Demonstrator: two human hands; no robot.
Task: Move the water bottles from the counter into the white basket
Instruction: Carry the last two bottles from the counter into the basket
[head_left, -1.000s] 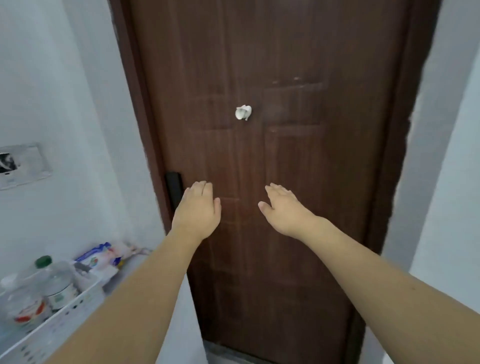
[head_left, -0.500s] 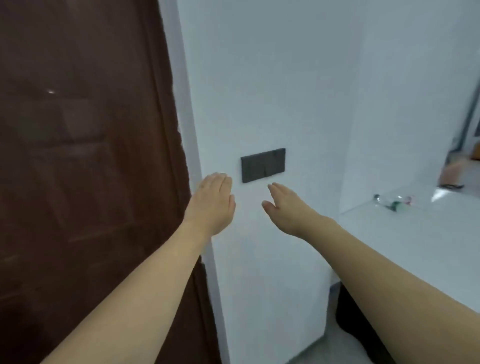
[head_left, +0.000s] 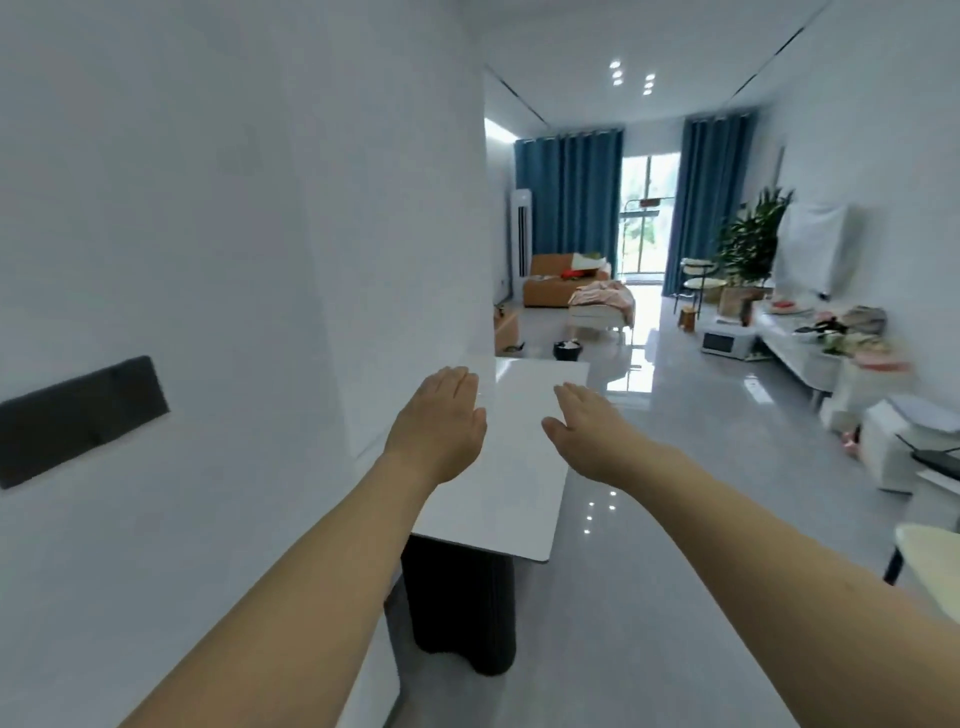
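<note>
My left hand (head_left: 441, 421) and my right hand (head_left: 587, 426) are stretched out in front of me, palms down, fingers straight and together, holding nothing. Both hover over a white counter (head_left: 514, 499) that juts out from the wall on the left. No water bottle shows on the visible part of the counter; my left hand covers its far left part. The white basket is out of view.
A white wall with a dark switch panel (head_left: 78, 421) fills the left. A dark base (head_left: 457, 608) holds up the counter. Glossy grey floor (head_left: 675, 571) runs towards a sofa (head_left: 561, 280), blue curtains, a plant and low white furniture (head_left: 810, 343) on the right.
The view has swung right, from the brown door and the basket with bottles, past the switch panel, to the counter and living room. Both hands stayed extended and empty.
</note>
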